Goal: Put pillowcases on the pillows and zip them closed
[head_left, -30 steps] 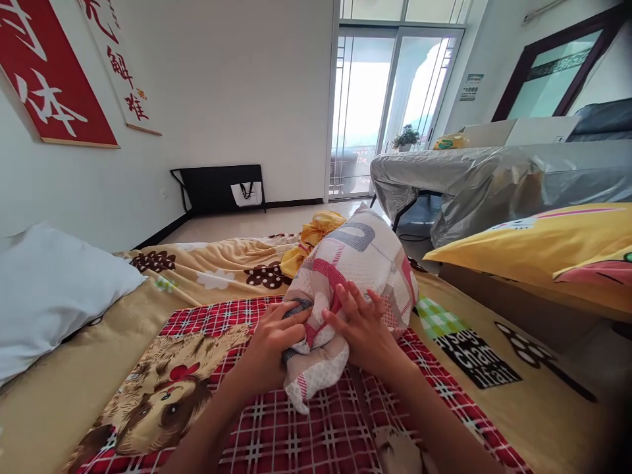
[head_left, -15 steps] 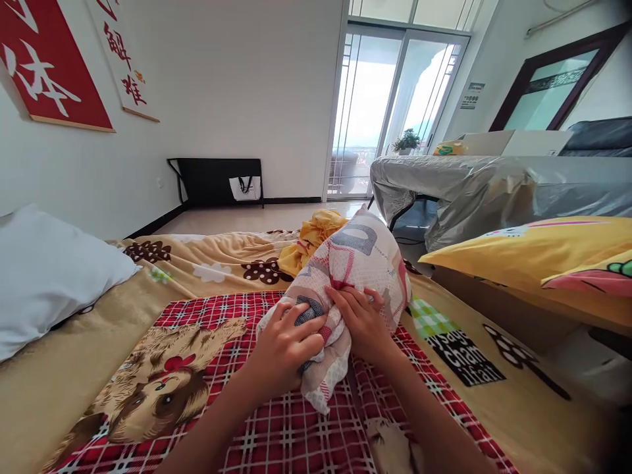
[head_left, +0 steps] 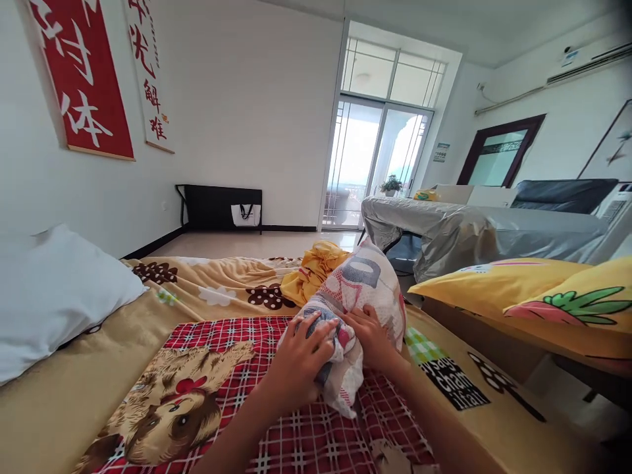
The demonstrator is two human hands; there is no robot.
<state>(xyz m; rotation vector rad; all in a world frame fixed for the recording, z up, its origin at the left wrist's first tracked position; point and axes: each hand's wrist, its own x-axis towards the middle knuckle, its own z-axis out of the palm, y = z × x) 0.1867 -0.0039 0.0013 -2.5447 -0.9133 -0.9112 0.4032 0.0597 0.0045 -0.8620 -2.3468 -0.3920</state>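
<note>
A white pillowcase (head_left: 382,289) with grey, red and pink print stands bulging in front of me, its far part plump and its near part gathered in loose folds. My left hand (head_left: 302,355) grips the bunched fabric on the left side, fingers curled over a grey patch. On the right, my right hand (head_left: 372,337) has its fingers bent into the folds near the middle. Whatever fills the case is hidden. Beneath it lies a red plaid cloth (head_left: 261,421) with a dog print.
Behind the pillowcase sits a crumpled yellow cloth (head_left: 316,266). A white pillow (head_left: 64,289) lies at the left, and a yellow carrot-print pillow (head_left: 494,283) rests on the right. The bed has a tan patterned blanket (head_left: 197,280). Beyond stands a plastic-covered table (head_left: 444,227).
The view has tilted up, showing more wall and door. Both hands remain on the pillowcase. The near fabric is gathered differently, and my left hand's fingers are more spread over it.
</note>
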